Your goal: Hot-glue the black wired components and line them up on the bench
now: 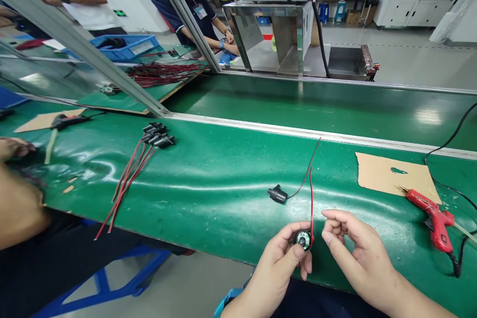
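My left hand is closed on a small round black part with a ring-shaped circuit board facing up. A red wire rises from that part, away from me over the table. Just to the right, my right hand hovers with thumb and forefinger slightly apart and nothing visible between them. Beyond my hands lies a black cylindrical part with a thin red-and-black lead. On the right, a red hot glue gun rests with its nozzle over a piece of cardboard.
Several black parts with red leads lie in a bunch on the green table. A co-worker's arm is at the left, near another glue gun. A metal rail runs along the table's back.
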`<state>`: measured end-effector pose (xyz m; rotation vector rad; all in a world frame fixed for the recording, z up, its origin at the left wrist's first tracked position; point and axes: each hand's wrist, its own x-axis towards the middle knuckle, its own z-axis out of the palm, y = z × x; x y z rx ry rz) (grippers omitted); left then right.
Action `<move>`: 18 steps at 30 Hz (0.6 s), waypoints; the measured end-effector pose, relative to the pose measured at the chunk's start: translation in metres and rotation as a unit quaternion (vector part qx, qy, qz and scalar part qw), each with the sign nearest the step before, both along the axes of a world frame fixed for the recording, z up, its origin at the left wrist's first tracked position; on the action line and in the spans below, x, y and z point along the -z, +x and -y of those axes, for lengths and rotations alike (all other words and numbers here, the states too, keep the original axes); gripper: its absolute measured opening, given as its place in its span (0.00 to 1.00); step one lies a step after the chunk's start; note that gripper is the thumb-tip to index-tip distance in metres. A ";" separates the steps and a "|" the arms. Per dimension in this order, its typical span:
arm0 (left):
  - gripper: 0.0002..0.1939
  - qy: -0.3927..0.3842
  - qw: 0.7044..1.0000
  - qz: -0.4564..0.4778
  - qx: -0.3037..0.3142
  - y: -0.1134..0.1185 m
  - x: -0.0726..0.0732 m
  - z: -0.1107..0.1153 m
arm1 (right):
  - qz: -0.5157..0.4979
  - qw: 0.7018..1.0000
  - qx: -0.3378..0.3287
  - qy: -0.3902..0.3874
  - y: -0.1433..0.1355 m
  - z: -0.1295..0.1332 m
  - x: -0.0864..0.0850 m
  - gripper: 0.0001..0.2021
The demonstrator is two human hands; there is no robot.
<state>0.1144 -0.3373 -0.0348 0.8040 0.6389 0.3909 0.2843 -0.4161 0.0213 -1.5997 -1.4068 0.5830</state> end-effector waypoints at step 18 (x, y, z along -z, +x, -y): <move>0.27 0.140 0.988 -0.041 -0.041 -0.017 0.000 -0.013 | -0.004 0.998 -0.039 0.040 0.013 -0.012 0.000 0.27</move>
